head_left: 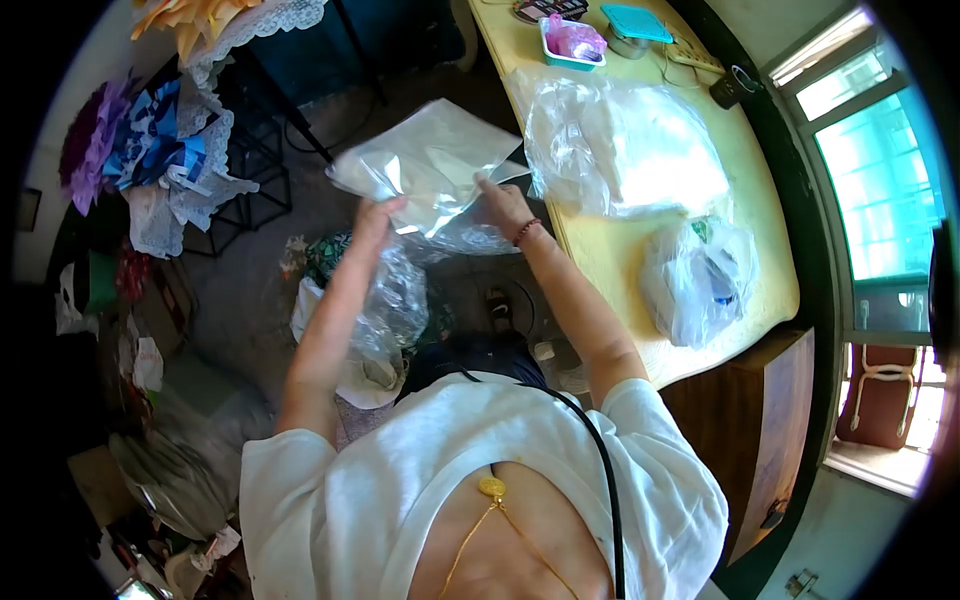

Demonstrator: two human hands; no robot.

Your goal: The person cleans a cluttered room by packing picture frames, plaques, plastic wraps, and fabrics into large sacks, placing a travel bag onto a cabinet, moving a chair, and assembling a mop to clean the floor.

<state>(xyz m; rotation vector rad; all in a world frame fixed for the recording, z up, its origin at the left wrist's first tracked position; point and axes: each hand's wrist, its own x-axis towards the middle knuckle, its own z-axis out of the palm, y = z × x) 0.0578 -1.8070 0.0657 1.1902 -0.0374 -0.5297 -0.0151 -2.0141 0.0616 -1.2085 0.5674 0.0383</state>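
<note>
Head view: clear plastic sheet (430,160) between left hand (381,219) and right hand (506,207), both gripping it.

Just left of the desk (770,215), the left grip (378,218) and the right grip (508,210) hold a clear plastic sheet (425,160), the right one nearer the desk's edge. On the desk lies a big clear plastic bundle (620,140), with a filled plastic bag (695,285) toward the desk's near end and a blue lid (637,22) at its far end.
</note>
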